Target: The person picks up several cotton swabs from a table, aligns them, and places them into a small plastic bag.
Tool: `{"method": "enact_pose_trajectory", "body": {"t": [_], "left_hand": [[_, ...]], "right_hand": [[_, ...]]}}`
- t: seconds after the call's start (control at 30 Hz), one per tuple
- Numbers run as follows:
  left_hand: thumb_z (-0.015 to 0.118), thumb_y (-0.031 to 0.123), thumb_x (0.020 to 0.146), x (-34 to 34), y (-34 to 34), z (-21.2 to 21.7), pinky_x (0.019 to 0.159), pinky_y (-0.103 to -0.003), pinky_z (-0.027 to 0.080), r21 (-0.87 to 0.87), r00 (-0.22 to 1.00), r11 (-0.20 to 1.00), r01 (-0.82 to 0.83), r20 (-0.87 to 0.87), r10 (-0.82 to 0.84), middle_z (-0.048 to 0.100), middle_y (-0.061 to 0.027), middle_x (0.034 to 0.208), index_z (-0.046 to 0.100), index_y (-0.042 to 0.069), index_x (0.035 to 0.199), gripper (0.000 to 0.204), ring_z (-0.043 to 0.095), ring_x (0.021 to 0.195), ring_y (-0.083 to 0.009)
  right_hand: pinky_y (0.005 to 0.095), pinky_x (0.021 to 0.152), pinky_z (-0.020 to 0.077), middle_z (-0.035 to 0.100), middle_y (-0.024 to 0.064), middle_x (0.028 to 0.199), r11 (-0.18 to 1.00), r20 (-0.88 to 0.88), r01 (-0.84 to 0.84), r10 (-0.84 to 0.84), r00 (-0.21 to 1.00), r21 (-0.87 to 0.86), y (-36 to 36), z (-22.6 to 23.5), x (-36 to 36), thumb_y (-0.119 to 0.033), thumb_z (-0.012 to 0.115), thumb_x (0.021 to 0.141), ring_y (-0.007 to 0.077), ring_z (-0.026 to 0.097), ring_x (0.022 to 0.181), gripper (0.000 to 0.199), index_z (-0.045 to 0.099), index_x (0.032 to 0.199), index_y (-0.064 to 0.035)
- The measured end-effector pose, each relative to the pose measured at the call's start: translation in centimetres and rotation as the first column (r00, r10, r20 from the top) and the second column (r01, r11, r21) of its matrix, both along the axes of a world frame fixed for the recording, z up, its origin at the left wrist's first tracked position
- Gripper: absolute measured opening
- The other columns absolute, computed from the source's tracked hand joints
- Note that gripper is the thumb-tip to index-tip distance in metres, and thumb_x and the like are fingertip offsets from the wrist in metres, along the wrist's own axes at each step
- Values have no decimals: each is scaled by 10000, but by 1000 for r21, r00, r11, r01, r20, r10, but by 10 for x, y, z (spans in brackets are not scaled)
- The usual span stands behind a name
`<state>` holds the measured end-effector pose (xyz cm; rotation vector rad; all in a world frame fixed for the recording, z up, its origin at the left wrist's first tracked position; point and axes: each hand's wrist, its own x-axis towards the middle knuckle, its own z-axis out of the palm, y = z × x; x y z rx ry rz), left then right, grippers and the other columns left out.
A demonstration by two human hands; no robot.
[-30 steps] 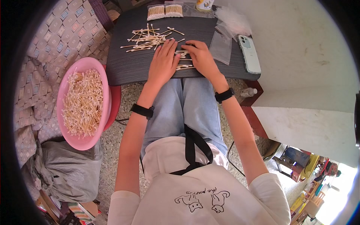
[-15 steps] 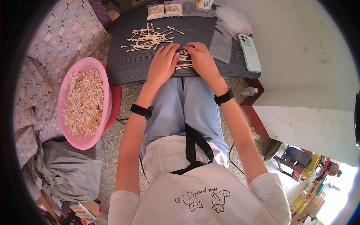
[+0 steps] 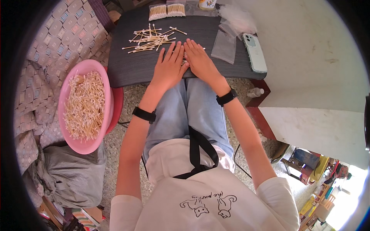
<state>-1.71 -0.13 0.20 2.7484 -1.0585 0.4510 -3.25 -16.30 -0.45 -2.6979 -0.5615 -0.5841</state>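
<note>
Two hands (image 3: pixel 168 69) (image 3: pixel 201 65) lie palms down, outstretched, unclenched, side by side over cotton swabs (image 3: pixel 184 61).

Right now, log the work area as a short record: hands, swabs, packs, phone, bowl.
left hand: back up, fingers extended, over swabs mostly hidden beneath
right hand: back up, close beside the left, over the same swabs
loose pile: crisscrossed on the dark table
filled packs: two, side by side, far edge
phone: camera side up, table's right side
pink bowl: holds many swabs, left of table
</note>
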Motion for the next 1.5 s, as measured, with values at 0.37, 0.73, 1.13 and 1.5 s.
{"method": "enact_pose_trajectory", "body": {"t": [0.37,0.73,1.13,1.5], "left_hand": [[401,421,963,-19,21,6,1142,-449,154,15,986,988,154,-64,-152,273,-114,1512,297,20,1439,631,217,1412,-244],[414,443,954,-10,14,3,1141,-448,172,-49,998,996,68,7,-68,311,-129,1489,339,-9,1407,644,251,1399,-240],[464,406,933,-40,27,6,1132,-441,202,-21,997,999,48,-57,-49,290,-149,1495,336,-17,1406,647,259,1394,-275],[442,284,954,-28,6,-3,1111,-437,245,-107,997,992,-68,25,71,361,-182,1448,380,-44,1368,532,316,1363,-301]], "right_hand": [[415,1100,292,409,217,1400,999,17,-33,33,999,-31,-1,1,-27,-181,453,949,314,378,1319,449,418,1326,60],[416,1103,291,444,170,1388,994,40,-22,18,999,106,2,14,-30,-177,485,941,299,384,1317,427,459,1316,25],[411,1088,321,526,115,1320,999,-5,42,-42,999,-2,12,9,-57,-176,545,908,270,444,1273,386,531,1261,-20],[402,1028,389,543,139,1270,953,92,33,-64,994,300,7,16,-53,-97,590,853,310,490,1205,321,589,1162,-14]]}}
